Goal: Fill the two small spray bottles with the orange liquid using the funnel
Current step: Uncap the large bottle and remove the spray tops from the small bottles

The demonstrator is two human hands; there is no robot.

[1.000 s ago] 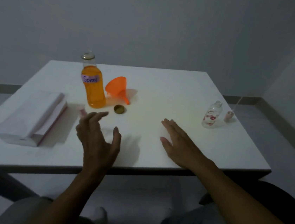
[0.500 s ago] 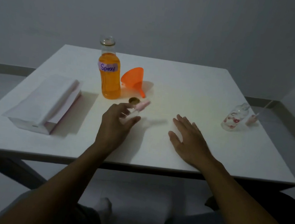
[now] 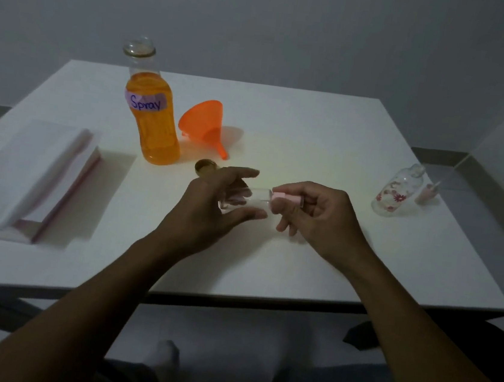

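Above the middle of the white table (image 3: 328,143), a small clear spray bottle (image 3: 254,198) lies sideways between both hands. My left hand (image 3: 214,205) grips its body. My right hand (image 3: 320,217) pinches its pink spray cap (image 3: 286,198). A tall open bottle of orange liquid (image 3: 151,110), labelled "Spray", stands at the back left. Right of it an orange funnel (image 3: 206,126) lies on its side. A second small spray bottle (image 3: 396,191) with red flowers stands uncapped at the right, its pink spray head (image 3: 428,192) lying beside it.
A gold bottle cap (image 3: 205,165) rests just behind my left hand. A white tissue pack (image 3: 26,177) lies at the table's left edge. The table's front edge runs close to my lap.
My left hand lifted the small spray bottle off the table and brought it to the centre. My right hand rose from the table and took hold of the pink cap.
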